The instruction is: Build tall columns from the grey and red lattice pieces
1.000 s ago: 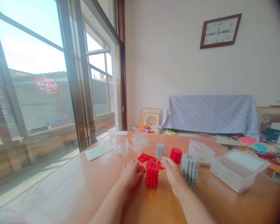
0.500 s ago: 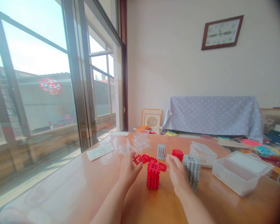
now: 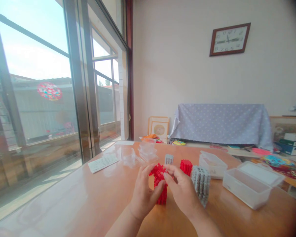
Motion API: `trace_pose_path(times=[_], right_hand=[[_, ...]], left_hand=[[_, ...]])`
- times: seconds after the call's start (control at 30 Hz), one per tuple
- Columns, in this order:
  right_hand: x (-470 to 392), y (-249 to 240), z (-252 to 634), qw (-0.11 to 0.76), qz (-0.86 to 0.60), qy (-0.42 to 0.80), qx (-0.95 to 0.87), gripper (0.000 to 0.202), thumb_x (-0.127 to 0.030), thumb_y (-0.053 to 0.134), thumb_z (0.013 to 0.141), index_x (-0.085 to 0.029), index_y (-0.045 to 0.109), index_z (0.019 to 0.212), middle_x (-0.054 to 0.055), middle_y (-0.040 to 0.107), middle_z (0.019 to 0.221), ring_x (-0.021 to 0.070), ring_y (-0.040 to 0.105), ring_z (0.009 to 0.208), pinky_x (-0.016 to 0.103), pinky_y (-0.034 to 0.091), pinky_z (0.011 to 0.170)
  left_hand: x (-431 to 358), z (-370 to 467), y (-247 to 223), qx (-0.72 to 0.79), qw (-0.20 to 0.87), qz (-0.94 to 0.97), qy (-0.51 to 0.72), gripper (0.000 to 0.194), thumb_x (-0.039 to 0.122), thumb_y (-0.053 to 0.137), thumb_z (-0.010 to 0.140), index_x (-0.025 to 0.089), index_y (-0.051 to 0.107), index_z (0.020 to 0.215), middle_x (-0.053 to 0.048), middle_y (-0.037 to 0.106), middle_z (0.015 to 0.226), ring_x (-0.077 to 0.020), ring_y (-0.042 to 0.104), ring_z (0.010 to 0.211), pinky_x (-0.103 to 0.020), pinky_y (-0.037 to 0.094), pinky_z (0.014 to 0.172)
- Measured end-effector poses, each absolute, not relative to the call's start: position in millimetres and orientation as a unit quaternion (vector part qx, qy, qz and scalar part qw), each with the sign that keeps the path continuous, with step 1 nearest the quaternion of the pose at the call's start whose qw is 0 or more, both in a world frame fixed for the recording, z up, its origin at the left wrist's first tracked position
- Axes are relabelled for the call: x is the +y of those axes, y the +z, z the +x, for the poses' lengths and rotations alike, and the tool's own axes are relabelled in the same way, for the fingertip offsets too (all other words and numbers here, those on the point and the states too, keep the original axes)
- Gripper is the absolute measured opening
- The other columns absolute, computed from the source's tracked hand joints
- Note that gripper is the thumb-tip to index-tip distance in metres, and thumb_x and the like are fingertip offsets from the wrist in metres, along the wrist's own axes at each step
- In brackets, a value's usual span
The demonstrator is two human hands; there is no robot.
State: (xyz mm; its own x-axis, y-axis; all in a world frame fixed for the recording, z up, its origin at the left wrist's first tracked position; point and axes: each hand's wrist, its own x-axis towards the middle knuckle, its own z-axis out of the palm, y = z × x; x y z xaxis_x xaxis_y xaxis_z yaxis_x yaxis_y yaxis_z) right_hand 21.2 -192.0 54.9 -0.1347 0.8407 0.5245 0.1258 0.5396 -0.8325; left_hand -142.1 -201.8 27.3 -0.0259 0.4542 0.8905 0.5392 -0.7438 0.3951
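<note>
Both hands meet over the red stack of interlocking plastic pieces near the table's middle. My left hand curves round the left side of some loose red pieces, its fingers closed on them. From the right, my right hand pinches the same red pieces between thumb and fingertips. These pieces lie over the top of the stack and partly hide it. A tall grey stack stands just right of my right hand. Behind the hands are a second red stack and a smaller grey stack.
Two clear plastic boxes, one farther back and one with its lid open, stand at the right. Clear containers and a printed sheet lie at the back left of the wooden table.
My hands have come together from either side of the red stack and closed on the red pieces, now gathered above it. The view has shifted slightly.
</note>
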Motion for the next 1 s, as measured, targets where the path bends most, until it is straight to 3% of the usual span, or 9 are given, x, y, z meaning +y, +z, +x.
trace_pose_path(times=[0.13, 0.23, 0.33, 0.5, 0.67, 0.83, 1.0], right_hand=[[-191, 59, 25, 0.556, -0.341, 0.368, -0.663, 0.041, -0.05, 0.059, 0.092, -0.022, 0.067, 0.121, 0.01, 0.073, 0.118, 0.0255, 0.069, 0.105, 0.037, 0.054, 0.092], [-192, 60, 26, 0.538, -0.328, 0.397, -0.668, 0.039, -0.047, 0.058, 0.093, -0.021, 0.066, 0.121, 0.009, 0.073, 0.115, 0.0241, 0.069, 0.103, 0.038, 0.053, 0.094], [-194, 59, 25, 0.522, -0.34, 0.373, -0.687, 0.036, -0.043, 0.057, 0.093, -0.021, 0.066, 0.121, 0.009, 0.072, 0.114, 0.0238, 0.068, 0.104, 0.039, 0.052, 0.096], [-194, 55, 25, 0.51, -0.368, 0.214, -0.747, 0.052, -0.031, 0.067, 0.084, -0.028, 0.055, 0.134, 0.006, 0.059, 0.134, 0.0244, 0.059, 0.122, 0.04, 0.048, 0.106], [-191, 54, 27, 0.476, -0.39, 0.115, -0.779, 0.049, -0.025, 0.065, 0.082, -0.028, 0.056, 0.13, 0.005, 0.059, 0.13, 0.0238, 0.055, 0.124, 0.04, 0.045, 0.109], [-183, 49, 29, 0.48, -0.388, 0.097, -0.781, 0.044, -0.027, 0.066, 0.082, -0.028, 0.061, 0.126, 0.005, 0.061, 0.127, 0.0245, 0.056, 0.123, 0.041, 0.044, 0.109], [-174, 43, 36, 0.483, -0.388, 0.162, -0.768, 0.04, -0.031, 0.067, 0.083, -0.027, 0.063, 0.122, 0.005, 0.064, 0.125, 0.0238, 0.058, 0.119, 0.04, 0.045, 0.107]], left_hand=[[-203, -142, 34, -0.374, -0.159, -0.64, -0.653, 0.044, 0.032, 0.066, 0.089, 0.021, 0.052, 0.13, -0.009, 0.064, 0.11, -0.0199, 0.059, 0.096, -0.034, 0.047, 0.085], [-201, -146, 39, -0.361, -0.371, -0.587, -0.623, 0.026, 0.039, 0.059, 0.094, 0.017, 0.063, 0.108, -0.005, 0.065, 0.087, -0.0148, 0.058, 0.077, -0.028, 0.045, 0.073], [-198, -151, 38, -0.337, -0.479, -0.546, -0.6, 0.025, 0.04, 0.065, 0.09, 0.015, 0.064, 0.088, -0.001, 0.061, 0.071, -0.0095, 0.048, 0.062, -0.024, 0.038, 0.064], [-192, -156, 30, -0.308, -0.525, -0.488, -0.625, 0.024, 0.038, 0.068, 0.088, 0.016, 0.06, 0.082, 0.002, 0.057, 0.063, -0.0073, 0.044, 0.056, -0.022, 0.032, 0.06], [-190, -157, 30, -0.298, -0.551, -0.471, -0.621, 0.022, 0.035, 0.069, 0.087, 0.016, 0.059, 0.082, 0.001, 0.06, 0.064, -0.0068, 0.046, 0.055, -0.022, 0.031, 0.059], [-193, -156, 33, -0.281, -0.574, -0.469, -0.61, 0.023, 0.034, 0.07, 0.086, 0.016, 0.058, 0.08, 0.001, 0.061, 0.066, -0.0056, 0.046, 0.055, -0.021, 0.03, 0.058], [-193, -157, 35, -0.305, -0.545, -0.482, -0.615, 0.028, 0.044, 0.064, 0.09, 0.017, 0.059, 0.082, -0.001, 0.065, 0.071, -0.007, 0.048, 0.056, -0.022, 0.034, 0.059]])
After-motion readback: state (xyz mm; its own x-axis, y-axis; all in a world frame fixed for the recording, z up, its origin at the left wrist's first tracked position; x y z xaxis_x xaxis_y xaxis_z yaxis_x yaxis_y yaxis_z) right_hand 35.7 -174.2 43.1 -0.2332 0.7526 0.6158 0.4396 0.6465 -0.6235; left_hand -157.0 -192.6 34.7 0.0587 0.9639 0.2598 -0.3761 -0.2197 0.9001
